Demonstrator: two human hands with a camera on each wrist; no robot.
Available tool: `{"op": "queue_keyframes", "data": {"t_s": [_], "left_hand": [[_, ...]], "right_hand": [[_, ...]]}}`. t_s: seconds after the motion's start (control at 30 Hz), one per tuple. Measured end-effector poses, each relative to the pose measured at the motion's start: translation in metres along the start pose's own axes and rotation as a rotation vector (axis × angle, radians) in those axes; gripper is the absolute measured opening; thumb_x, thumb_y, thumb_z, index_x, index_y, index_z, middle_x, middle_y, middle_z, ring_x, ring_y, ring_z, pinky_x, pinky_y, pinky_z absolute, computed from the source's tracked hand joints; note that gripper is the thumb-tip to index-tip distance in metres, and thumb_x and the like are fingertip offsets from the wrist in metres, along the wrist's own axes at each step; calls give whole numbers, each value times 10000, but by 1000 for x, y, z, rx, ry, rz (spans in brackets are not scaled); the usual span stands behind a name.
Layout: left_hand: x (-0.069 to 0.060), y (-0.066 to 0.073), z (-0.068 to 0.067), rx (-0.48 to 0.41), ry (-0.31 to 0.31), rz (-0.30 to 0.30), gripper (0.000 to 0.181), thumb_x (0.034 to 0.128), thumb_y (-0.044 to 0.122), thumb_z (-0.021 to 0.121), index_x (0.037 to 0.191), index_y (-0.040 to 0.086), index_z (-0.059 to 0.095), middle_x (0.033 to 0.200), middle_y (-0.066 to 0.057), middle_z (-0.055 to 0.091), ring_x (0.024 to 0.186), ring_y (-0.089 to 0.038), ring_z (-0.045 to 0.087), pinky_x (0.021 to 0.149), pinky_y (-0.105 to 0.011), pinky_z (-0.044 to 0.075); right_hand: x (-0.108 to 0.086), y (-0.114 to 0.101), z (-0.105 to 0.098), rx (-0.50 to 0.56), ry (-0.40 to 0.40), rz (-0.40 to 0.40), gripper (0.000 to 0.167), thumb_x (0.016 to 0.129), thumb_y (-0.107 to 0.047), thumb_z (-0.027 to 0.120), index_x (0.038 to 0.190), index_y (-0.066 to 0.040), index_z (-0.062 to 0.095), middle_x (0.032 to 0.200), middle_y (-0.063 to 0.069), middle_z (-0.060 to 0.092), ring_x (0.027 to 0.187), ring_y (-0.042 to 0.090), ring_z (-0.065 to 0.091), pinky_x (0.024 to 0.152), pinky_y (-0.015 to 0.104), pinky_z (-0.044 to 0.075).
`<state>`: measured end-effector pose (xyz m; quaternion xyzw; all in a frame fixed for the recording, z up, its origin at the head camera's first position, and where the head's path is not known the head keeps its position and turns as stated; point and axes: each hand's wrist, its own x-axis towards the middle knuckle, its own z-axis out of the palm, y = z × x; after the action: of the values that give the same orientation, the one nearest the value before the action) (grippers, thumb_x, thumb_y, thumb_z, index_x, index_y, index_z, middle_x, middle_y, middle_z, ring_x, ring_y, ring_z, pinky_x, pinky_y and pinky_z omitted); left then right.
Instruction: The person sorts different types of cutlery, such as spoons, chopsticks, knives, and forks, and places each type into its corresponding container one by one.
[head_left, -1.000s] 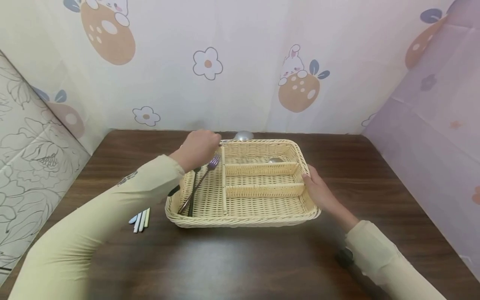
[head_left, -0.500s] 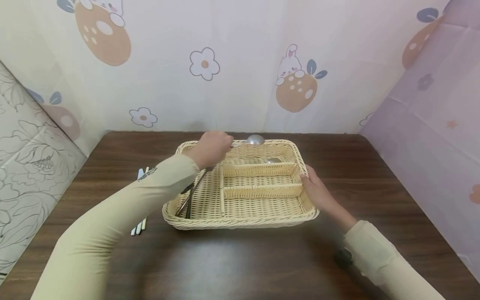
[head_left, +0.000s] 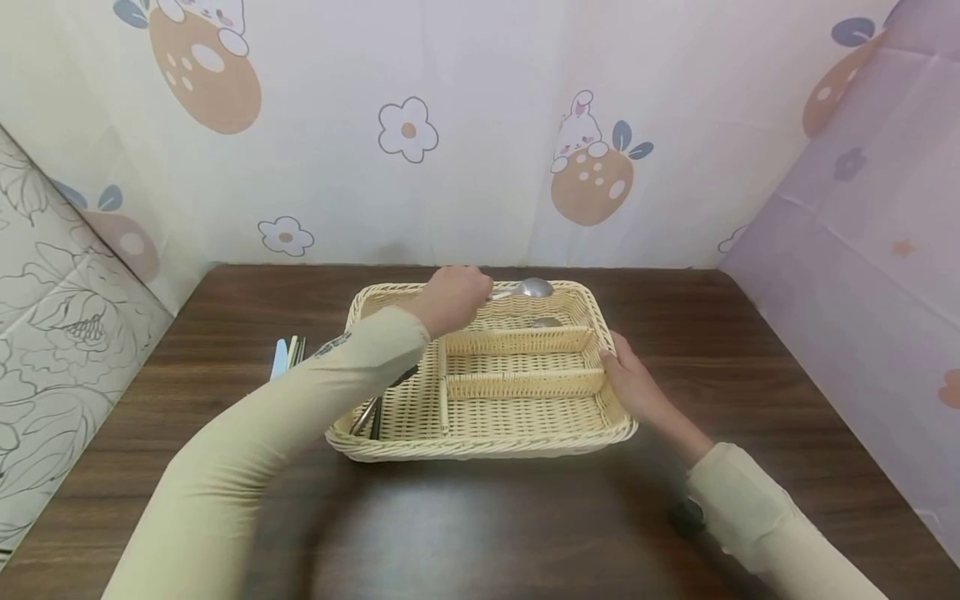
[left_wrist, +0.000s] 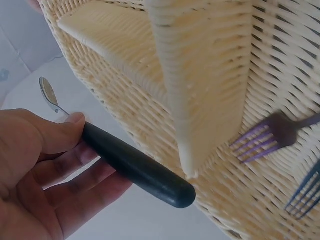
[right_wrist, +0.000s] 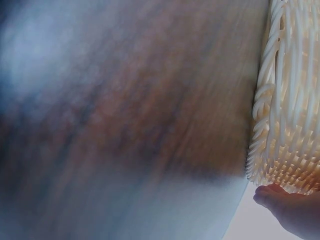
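My left hand [head_left: 456, 300] pinches a spoon [left_wrist: 137, 165] by its black handle, over the back rim of a cream wicker cutlery basket [head_left: 480, 451]. The spoon's metal bowl [head_left: 536, 287] points right, above the back right compartment. At the basket's right end, my right hand [head_left: 637, 383] grips the rim, thumb on top. The right wrist view catches only its thumb [right_wrist: 275, 197] by the weave. Inside the long left compartment lie a purple fork [left_wrist: 272, 132] and a dark fork [left_wrist: 305, 192]. Another spoon [head_left: 547, 322] lies in the back right compartment, partly hidden by a divider.
Several pale and dark slender utensils, one with a light blue end [head_left: 279, 358], lie left of the basket, partly behind my left sleeve. A dark wood table [head_left: 480, 533] carries everything. A printed curtain [head_left: 480, 192] closes off its back edge.
My left hand has moved right with the spoon, from above the left compartment to the back right one. The right hand stays at the basket's end.
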<state>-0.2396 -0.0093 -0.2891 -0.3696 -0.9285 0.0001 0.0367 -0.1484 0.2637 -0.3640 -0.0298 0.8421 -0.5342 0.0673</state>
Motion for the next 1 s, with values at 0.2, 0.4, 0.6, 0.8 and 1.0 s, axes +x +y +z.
{"op": "queue_keyframes", "data": {"t_s": [0.2,0.4,0.6,0.8,1.0], "left_hand": [[10,6,3,-2,-39,14,113,922,7,572,944,26,681,832,-57,665,675,-143,567,672,-274,529],[16,11,7,-13,-52,24,129,923,0,563,952,42,682,842,-45,664,708,-142,579,680,-257,520],[17,16,12,-1,-83,54,146,936,7,547,1010,53,664,938,-52,667,845,-176,622,758,-264,511],[21,21,14,-26,-62,66,121,941,39,561,1005,58,662,947,-48,666,854,-170,617,773,-254,502],[25,25,17,-77,-91,56,141,953,27,528,993,63,658,920,-40,661,816,-156,617,758,-235,501]], "right_hand": [[0,1,1,19,2,-12,526,1050,-198,200,1498,-7,2,1378,371,269,1059,428,537,874,476,478],[0,1,1,36,-2,-29,523,1049,-189,202,1495,-1,4,1354,376,296,1057,432,537,880,474,474],[1,2,1,34,-15,-25,530,1049,-195,197,1493,2,-16,1381,382,251,1101,452,509,884,469,468],[1,3,-1,8,-3,-15,527,1049,-198,206,1493,-1,3,1373,372,266,1058,441,541,852,446,492],[0,3,-1,23,-5,-18,527,1049,-192,208,1493,0,-1,1366,377,270,1064,446,533,847,461,495]]}}
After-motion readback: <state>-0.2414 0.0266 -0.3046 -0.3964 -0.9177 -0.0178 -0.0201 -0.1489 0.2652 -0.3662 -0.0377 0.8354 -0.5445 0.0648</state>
